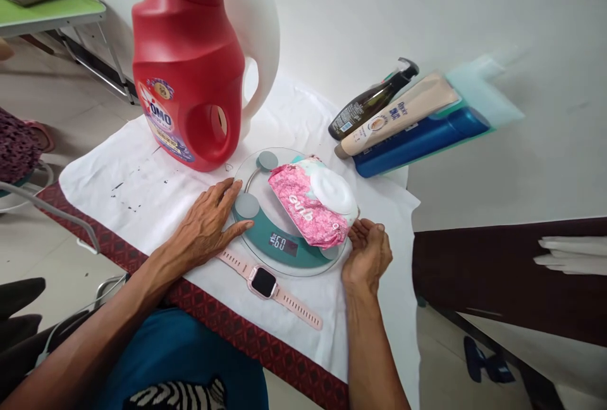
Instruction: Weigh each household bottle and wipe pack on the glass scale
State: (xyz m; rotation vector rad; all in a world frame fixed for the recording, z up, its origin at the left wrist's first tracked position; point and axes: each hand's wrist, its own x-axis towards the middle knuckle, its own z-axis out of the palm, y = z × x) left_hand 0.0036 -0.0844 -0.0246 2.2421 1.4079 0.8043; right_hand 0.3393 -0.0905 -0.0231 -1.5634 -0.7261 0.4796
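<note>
A round glass kitchen scale lies on a white cloth, its display lit. On it rests a pink wet-wipes pack with a white lid. My left hand lies flat on the cloth, fingers spread, its fingertips touching the scale's left rim. My right hand sits at the scale's right rim, fingers curled beside the pack's lower corner, holding nothing that I can see. A pink smartwatch lies on the cloth just in front of the scale.
A large red detergent jug stands behind the scale, a white jug behind it. A dark pump bottle, a beige tube and a blue bottle lie at the right. The table edge drops off at the right.
</note>
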